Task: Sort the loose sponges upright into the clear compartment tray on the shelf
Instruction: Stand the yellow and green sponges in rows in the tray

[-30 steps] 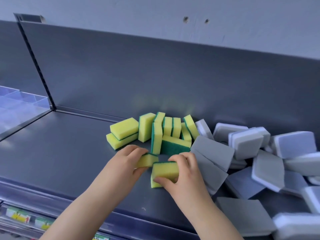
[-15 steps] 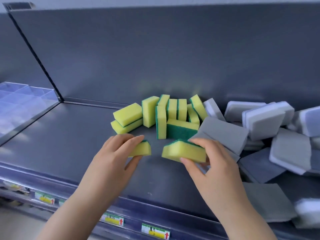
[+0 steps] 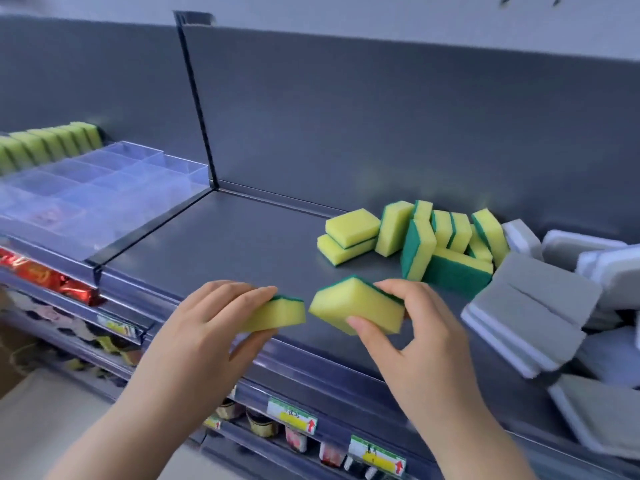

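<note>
We hold two yellow-and-green sponges above the front part of the shelf (image 3: 214, 244), one in each hand. The left sponge (image 3: 277, 313) sits in our left hand (image 3: 204, 334), fingers draped over its green top, thumb beneath its yellow foam; only its right end sticks out past the fingertips. The right sponge (image 3: 356, 306) is pinched in our right hand (image 3: 419, 344), thumb pressing the near yellow face, fingers curled over the green back edge, so most of the sponge juts out to the left of the grip. The two sponges nearly meet corner to corner, with a narrow gap between them.

Behind them on the shelf lies the loose pile (image 3: 426, 237) of yellow-green sponges: two stacked flat on the left, several upright or leaning, one lying green face forward. Just right of that pile, grey sponges (image 3: 530, 299) are tumbled in a heap reaching the frame's right edge.

Well to the left, past a dark divider (image 3: 197, 98), stands the clear tray (image 3: 104, 188); its near compartments look unfilled, though blur hides detail. A row of yellow-green sponges (image 3: 48, 143) stands upright along its back left edge. Below the shelf front, price tags (image 3: 377, 455) and blurred goods show.
</note>
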Action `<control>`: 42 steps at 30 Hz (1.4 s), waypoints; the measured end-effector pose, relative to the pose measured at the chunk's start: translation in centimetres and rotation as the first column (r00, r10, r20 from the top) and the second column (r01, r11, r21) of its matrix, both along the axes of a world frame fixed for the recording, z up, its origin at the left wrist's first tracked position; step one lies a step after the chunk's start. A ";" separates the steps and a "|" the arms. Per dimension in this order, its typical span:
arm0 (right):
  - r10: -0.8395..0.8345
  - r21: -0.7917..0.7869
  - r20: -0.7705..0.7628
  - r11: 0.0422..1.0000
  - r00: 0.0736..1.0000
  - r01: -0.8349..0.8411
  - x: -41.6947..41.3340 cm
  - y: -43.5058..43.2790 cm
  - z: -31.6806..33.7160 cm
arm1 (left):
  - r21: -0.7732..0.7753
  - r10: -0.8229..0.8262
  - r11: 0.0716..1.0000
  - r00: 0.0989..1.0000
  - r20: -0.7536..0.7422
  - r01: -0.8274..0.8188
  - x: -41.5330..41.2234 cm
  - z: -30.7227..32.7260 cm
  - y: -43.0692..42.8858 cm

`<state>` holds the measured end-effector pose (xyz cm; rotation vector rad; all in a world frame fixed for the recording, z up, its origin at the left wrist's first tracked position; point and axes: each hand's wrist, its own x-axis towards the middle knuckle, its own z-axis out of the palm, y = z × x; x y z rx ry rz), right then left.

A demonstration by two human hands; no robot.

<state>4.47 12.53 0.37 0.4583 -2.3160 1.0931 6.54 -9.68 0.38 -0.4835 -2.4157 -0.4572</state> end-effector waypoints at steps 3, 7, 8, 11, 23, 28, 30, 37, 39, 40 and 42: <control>0.075 0.002 -0.017 0.997 0.997 -0.075 1.7 -6.4 0.5 | 0.043 0.081 0.996 0.997 -0.018 -0.081 3.4 0.1 -5.9; 0.191 0.010 0.001 0.982 0.982 -0.191 4.4 -15.1 0.3 | 0.062 0.188 0.980 0.982 -0.004 -0.187 8.4 -0.4 -14.1; 0.213 0.015 0.009 0.977 0.977 -0.213 5.0 -17.1 0.1 | 0.064 0.222 0.973 0.975 0.003 -0.222 9.7 -0.8 -16.2; 0.266 0.039 0.025 0.963 0.964 -0.267 6.7 -22.7 -0.4 | 0.075 0.316 0.945 0.948 0.039 -0.318 13.1 -2.0 -21.8; 0.355 0.015 0.092 0.934 0.930 -0.357 6.0 -36.4 0.6 | 0.156 0.407 0.897 0.911 0.073 -0.413 15.9 -3.3 -34.4; 0.388 -0.006 0.130 0.920 0.912 -0.391 2.5 -41.8 0.1 | 0.142 0.413 0.898 0.909 0.051 -0.416 12.6 -3.5 -39.2; 0.394 -0.022 0.091 0.919 0.915 -0.394 0.4 -44.1 0.2 | 0.116 0.402 0.908 0.915 0.034 -0.403 10.6 -3.4 -41.6; 0.368 -0.115 -0.007 0.923 0.930 -0.366 -8.7 -52.8 2.9 | 0.101 0.373 0.924 0.928 -0.021 -0.369 2.5 0.3 -51.4; 0.358 -0.144 -0.029 0.922 0.933 -0.358 -11.0 -55.2 3.4 | 0.131 0.403 0.910 0.913 -0.062 -0.393 0.5 1.2 -53.8; 0.356 -0.149 -0.036 0.922 0.934 -0.357 -12.1 -56.3 3.6 | 0.146 0.418 0.903 0.905 -0.075 -0.405 -0.3 1.4 -54.9; 0.370 -0.168 -0.033 0.914 0.928 -0.370 -13.7 -58.4 3.8 | 0.175 0.442 0.889 0.893 -0.082 -0.424 -1.6 1.4 -56.8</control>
